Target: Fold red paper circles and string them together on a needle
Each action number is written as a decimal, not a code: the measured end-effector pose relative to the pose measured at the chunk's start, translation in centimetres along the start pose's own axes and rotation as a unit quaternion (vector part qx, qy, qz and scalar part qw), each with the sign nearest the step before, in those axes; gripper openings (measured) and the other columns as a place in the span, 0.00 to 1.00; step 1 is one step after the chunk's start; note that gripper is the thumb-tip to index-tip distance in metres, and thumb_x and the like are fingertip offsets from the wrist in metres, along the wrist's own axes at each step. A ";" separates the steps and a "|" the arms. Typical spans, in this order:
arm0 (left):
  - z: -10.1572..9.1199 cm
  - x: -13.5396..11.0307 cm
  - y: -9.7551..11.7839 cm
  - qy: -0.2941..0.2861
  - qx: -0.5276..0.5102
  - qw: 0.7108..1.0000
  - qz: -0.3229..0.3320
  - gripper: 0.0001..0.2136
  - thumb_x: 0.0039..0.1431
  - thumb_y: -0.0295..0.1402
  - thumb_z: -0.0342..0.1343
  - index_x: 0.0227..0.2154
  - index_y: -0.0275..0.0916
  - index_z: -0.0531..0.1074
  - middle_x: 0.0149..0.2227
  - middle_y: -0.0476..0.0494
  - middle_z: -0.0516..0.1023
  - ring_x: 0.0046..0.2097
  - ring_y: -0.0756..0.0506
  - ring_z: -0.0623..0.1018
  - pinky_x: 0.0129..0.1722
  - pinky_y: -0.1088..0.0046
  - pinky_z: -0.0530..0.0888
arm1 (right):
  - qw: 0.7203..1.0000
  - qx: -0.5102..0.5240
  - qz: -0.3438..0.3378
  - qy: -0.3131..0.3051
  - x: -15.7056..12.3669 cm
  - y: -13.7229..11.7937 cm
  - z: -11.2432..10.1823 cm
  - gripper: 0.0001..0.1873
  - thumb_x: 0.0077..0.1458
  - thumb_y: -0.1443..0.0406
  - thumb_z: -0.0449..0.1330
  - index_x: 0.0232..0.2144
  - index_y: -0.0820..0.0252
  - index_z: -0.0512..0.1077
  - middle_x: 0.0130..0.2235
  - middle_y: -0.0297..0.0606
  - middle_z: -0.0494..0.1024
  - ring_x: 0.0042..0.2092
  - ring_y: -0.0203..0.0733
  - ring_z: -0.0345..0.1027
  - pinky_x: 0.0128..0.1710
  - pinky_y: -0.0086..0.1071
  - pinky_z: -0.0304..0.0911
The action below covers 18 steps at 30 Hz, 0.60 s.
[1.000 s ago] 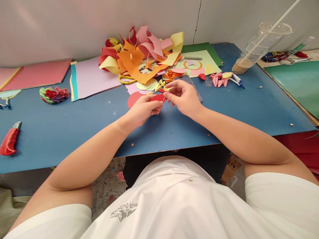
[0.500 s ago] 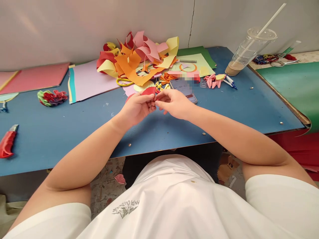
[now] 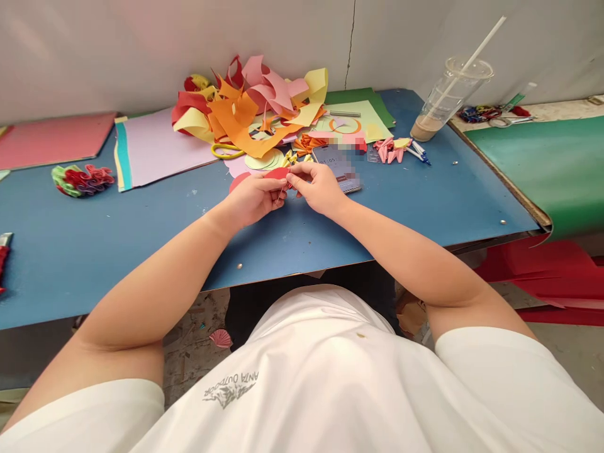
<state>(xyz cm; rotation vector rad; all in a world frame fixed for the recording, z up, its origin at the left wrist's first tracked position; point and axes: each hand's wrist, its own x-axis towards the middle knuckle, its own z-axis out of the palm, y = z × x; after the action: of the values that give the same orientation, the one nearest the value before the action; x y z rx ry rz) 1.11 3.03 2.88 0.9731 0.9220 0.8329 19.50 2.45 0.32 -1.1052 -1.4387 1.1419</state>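
Note:
My left hand (image 3: pixel 255 200) is closed on red paper (image 3: pixel 279 173), thumb on top; part of it shows beyond the knuckles. My right hand (image 3: pixel 318 187) pinches at the paper's right edge, its fingertips touching those of my left hand. A thin, thread-like line (image 3: pixel 280 197) hangs at the left fingertips; what the right fingertips grip is too small to make out. Just behind my right hand lies a phone (image 3: pixel 337 165), partly covered by it. Pale round paper pieces (image 3: pixel 264 160) and small folded yellow pieces (image 3: pixel 289 157) lie behind the hands.
Orange, pink and yellow paper scraps (image 3: pixel 255 116) pile against the wall. Yellow-handled scissors (image 3: pixel 226 151) poke out beneath. A tall plastic cup (image 3: pixel 441 94) with a straw stands at right, near pens (image 3: pixel 419 153). At left are a ruffled paper bundle (image 3: pixel 85 181) and a red cutter (image 3: pixel 4 264).
My view has swung slightly right, so the table's things appear shifted left. The right fingertips have closed in on the red paper's edge, and less of the thin line shows above the fingers.

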 end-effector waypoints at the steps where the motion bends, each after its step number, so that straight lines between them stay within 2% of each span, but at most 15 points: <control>1: 0.0 0.0 0.1 0.001 0.004 1.000 -0.001 0.14 0.42 0.27 0.81 0.30 0.37 0.82 0.30 0.49 0.78 0.31 0.52 0.75 0.32 0.73 0.70 | 1.000 0.004 0.002 -0.005 0.0 0.0 -0.2 0.04 0.67 0.68 0.75 0.41 0.59 0.84 0.42 0.39 0.87 0.43 0.45 0.80 0.44 0.38 0.80; 3: 0.0 -0.1 0.2 0.005 0.014 1.000 -0.004 0.16 0.41 0.28 0.82 0.31 0.36 0.82 0.30 0.49 0.79 0.31 0.52 0.76 0.32 0.74 0.72 | 1.000 0.007 0.001 -0.016 0.0 0.1 -0.5 0.06 0.64 0.66 0.78 0.41 0.59 0.84 0.40 0.39 0.86 0.41 0.44 0.78 0.38 0.36 0.77; 6: 0.0 -0.3 0.2 0.011 0.038 0.999 -0.003 0.19 0.38 0.31 0.85 0.32 0.36 0.83 0.29 0.49 0.80 0.30 0.52 0.77 0.33 0.74 0.73 | 0.999 0.008 -0.015 -0.033 -0.2 0.3 -1.0 0.08 0.62 0.64 0.78 0.39 0.59 0.83 0.39 0.38 0.85 0.39 0.42 0.75 0.35 0.35 0.72; 10: -0.3 -0.4 0.0 0.008 0.062 0.998 0.005 0.21 0.34 0.33 0.86 0.31 0.37 0.83 0.28 0.49 0.79 0.30 0.51 0.77 0.33 0.74 0.73 | 0.998 0.004 -0.044 -0.051 -0.6 0.6 -1.3 0.11 0.62 0.58 0.75 0.38 0.57 0.80 0.36 0.36 0.83 0.36 0.40 0.73 0.38 0.35 0.73; 13: -0.6 -0.5 -0.1 -0.005 0.070 0.997 0.011 0.19 0.37 0.33 0.85 0.31 0.37 0.83 0.29 0.48 0.79 0.31 0.51 0.77 0.34 0.74 0.73 | 0.997 0.002 -0.055 -0.054 -1.0 0.7 -1.4 0.12 0.64 0.55 0.73 0.38 0.57 0.79 0.36 0.36 0.83 0.35 0.39 0.74 0.40 0.36 0.74; 18: -0.7 -0.6 0.1 -0.020 0.086 0.996 0.019 0.17 0.40 0.33 0.84 0.29 0.37 0.82 0.27 0.48 0.77 0.31 0.51 0.76 0.34 0.73 0.73 | 0.998 0.008 -0.049 -0.049 -1.3 0.1 -1.2 0.10 0.63 0.57 0.72 0.36 0.57 0.79 0.32 0.33 0.81 0.32 0.37 0.69 0.37 0.35 0.70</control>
<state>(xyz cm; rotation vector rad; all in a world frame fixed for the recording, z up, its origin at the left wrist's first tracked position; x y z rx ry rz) 0.25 2.73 2.93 1.1562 0.9544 0.7722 20.82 1.37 0.19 -0.9678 -1.5395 1.1508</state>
